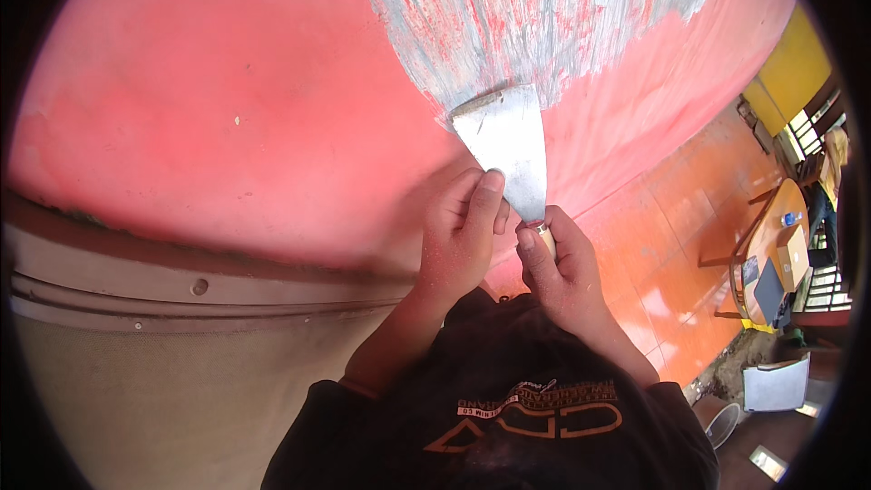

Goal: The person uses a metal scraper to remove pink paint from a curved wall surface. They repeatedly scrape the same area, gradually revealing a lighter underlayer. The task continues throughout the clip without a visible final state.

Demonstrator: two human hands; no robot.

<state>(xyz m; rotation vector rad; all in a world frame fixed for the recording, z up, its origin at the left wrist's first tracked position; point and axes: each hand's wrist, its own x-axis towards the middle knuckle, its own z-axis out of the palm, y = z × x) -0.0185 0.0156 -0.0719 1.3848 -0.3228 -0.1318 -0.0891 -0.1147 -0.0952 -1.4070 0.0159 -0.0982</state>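
A wide metal paint scraper (512,143) lies with its broad edge against a pink painted wall (272,116). My right hand (559,255) is closed around its short pale handle (546,239). With thumb on top and fingers beneath, my left hand (466,221) pinches the left edge of the blade. Above the blade spreads a scraped patch (517,20), streaked grey, white and leftover pink. Pinkish dust speckles both hands and wrists.
A brown frame with a mesh panel (204,367) borders the wall at lower left. Orange floor tiles (670,231) stretch to the right. There, a wooden table (755,245) bears a cardboard box (793,258); a person (831,177) is beside it. A bucket (721,422) stands nearby.
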